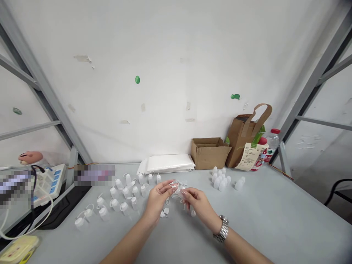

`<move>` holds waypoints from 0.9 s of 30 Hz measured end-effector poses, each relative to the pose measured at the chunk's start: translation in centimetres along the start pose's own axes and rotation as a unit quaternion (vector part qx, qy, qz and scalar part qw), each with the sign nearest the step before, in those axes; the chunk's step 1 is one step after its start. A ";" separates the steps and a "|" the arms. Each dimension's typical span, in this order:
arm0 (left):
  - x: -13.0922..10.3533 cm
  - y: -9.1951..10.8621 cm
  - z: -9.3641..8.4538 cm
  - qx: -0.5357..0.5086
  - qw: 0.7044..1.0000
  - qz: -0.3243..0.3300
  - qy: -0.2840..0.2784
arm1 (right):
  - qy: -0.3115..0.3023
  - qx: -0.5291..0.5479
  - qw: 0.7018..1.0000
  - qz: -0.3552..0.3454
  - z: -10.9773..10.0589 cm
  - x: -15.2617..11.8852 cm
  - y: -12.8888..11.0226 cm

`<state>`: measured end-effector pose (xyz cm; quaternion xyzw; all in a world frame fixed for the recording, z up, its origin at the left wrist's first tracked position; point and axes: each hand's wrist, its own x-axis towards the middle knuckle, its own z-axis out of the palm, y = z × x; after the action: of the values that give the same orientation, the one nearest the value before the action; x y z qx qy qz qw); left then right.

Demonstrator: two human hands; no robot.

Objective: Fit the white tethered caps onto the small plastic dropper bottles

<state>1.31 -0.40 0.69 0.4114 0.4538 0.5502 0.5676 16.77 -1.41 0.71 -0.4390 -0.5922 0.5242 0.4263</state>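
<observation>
My left hand and my right hand meet over the middle of the grey table. Between their pinched fingertips is a tangle of thin white looped pieces, too small to make out fully. Small white caps lie below my left hand, and another white piece is under my right fingers. To the left stand several small white bottles with looped strings. On the right is a cluster of small white bottles without visible strings, with a few more beside it.
White flat envelopes, an open cardboard box and a brown paper bag line the wall. Drink bottles stand at the right. A power strip, cables and a yellow case are at the left.
</observation>
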 end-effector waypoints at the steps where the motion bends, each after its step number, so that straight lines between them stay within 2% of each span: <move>1: 0.0 0.0 0.0 0.004 1.000 0.003 0.002 | -0.031 0.046 0.998 0.037 0.0 0.1 -0.2; 3: 0.0 0.1 0.1 0.008 1.000 0.008 0.004 | -0.064 0.111 0.988 0.086 0.0 0.2 -0.4; 5: 0.0 0.1 0.2 0.008 1.000 0.006 0.005 | -0.059 0.135 0.984 0.101 0.0 0.3 -0.4; 10: 0.2 0.0 -0.1 -0.007 1.000 -0.028 0.007 | 0.007 0.084 0.995 0.057 0.0 0.6 0.2; 12: 0.3 0.1 -0.3 -0.010 0.999 -0.039 0.000 | 0.012 0.062 0.997 0.044 -0.1 0.7 0.4; 17: 0.4 0.8 -0.7 -0.002 0.999 -0.038 -0.038 | -0.088 0.063 0.992 0.070 -0.3 0.7 0.4; 19: 0.4 1.0 -0.7 -0.005 0.999 -0.035 -0.040 | -0.106 0.060 0.989 0.080 -0.2 0.6 0.4; 21: 0.5 0.9 -0.7 -0.010 0.999 -0.030 -0.026 | -0.080 0.040 0.994 0.063 -0.1 0.5 0.4; 25: 0.8 0.5 -0.7 -0.010 1.000 -0.016 -0.005 | 0.018 -0.016 1.000 0.000 0.1 0.3 0.5; 27: 0.9 0.4 -0.8 -0.010 1.000 -0.007 -0.010 | 0.009 -0.017 1.000 0.004 0.1 0.2 0.6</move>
<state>0.42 0.46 0.80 0.4081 0.4449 0.5466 0.5803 16.64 -1.16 0.15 -0.4532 -0.5953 0.5116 0.4225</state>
